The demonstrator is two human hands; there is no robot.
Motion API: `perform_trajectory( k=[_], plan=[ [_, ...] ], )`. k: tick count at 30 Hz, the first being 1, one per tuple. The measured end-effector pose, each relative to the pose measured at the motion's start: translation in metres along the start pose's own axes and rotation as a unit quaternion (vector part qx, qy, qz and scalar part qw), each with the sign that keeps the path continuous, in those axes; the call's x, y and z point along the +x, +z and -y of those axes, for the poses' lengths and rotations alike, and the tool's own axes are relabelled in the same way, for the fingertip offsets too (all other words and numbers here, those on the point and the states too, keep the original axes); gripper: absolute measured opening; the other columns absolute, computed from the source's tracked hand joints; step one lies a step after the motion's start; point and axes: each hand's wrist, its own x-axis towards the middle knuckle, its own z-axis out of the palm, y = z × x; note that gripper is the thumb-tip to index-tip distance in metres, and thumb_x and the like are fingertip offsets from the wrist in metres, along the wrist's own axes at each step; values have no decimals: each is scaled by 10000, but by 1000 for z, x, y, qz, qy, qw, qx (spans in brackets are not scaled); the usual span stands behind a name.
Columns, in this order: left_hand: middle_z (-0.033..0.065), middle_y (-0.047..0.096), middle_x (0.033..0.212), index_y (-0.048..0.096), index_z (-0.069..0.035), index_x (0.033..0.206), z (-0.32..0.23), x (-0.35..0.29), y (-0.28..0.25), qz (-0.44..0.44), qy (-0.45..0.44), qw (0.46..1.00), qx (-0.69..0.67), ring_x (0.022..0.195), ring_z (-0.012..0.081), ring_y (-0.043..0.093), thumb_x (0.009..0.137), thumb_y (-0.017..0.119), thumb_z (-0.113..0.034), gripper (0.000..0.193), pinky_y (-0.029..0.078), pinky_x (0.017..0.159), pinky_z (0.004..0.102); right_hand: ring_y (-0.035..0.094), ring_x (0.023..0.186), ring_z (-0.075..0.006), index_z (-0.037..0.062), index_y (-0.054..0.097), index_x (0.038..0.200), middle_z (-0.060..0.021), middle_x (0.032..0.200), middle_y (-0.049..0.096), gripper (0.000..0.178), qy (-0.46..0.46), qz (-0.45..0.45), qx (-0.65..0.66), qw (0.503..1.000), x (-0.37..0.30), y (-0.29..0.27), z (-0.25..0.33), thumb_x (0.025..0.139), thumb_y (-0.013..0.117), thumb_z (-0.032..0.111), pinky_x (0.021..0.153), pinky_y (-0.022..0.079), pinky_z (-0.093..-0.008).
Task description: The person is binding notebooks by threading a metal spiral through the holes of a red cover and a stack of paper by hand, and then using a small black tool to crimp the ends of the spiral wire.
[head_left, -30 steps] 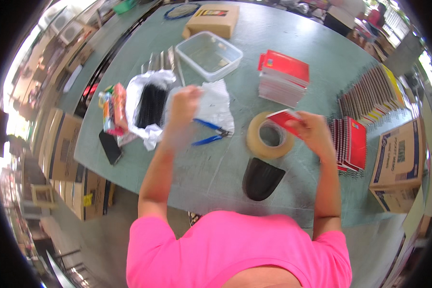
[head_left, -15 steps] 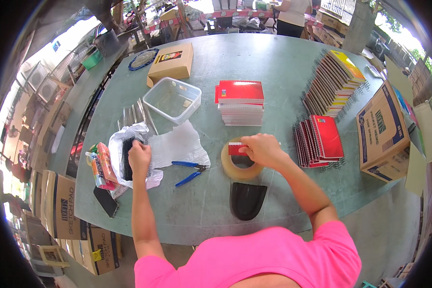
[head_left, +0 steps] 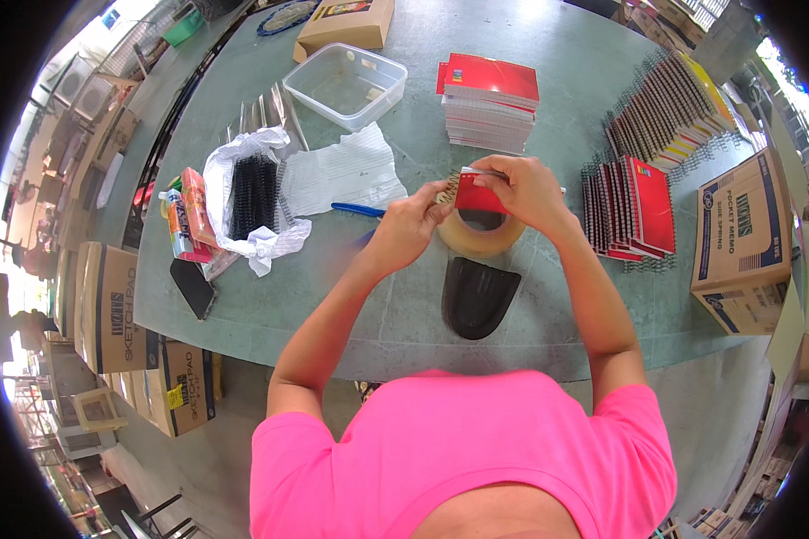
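Both hands now meet over the roll of clear tape at the middle of the bench. The right hand is closed around a small red-covered notepad, thumb below and fingers curled over its top edge. The left hand, which half a second ago was out at the white bag of black binding coils, has come across and pinches the notepad's left edge, where a coil shows against the pages. Whether that coil is already threaded through the holes cannot be told. Judged from this, a coil has been fetched and binding of this notepad is beginning.

Outward from the hands:
- blue-handled pliers, just left of the tape, untouched;
- a black curved piece, nearer the person;
- a stack of unbound red pads, beyond;
- bound notepads in rows, to the right.
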Motion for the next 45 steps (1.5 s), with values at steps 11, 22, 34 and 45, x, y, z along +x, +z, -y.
perform_trajectory(
  k=[11,22,34,45],
  plan=[
    [104,627,776,637,-29,1036,-9,9,-1,-84,8,996,30,652,178,561,922,555,-243,256,443,614,304,640,751,-314,147,687,972,-119,813,671,178,-6,6,-15,1000,3,1,3,827,589,182,664,489,-404],
    [112,601,789,663,-25,958,-8,14,9,-168,89,971,145,632,193,593,831,658,-112,154,464,559,300,641,737,-308,136,688,966,-115,800,672,171,-47,2,-5,999,2,2,-3,840,584,188,650,489,-394],
    [100,591,783,648,-33,924,-9,14,13,-188,113,964,150,597,185,596,783,698,-92,160,470,528,285,639,703,-303,131,698,926,-109,776,671,161,-27,-1,15,1000,3,2,1,834,615,233,634,491,-388],
    [97,571,800,613,-32,878,-20,32,4,-190,148,952,190,655,225,579,767,672,-55,127,460,591,338,636,746,-302,137,678,937,-98,804,667,152,-87,8,-34,996,2,2,0,819,588,168,643,491,-399]
  ],
)
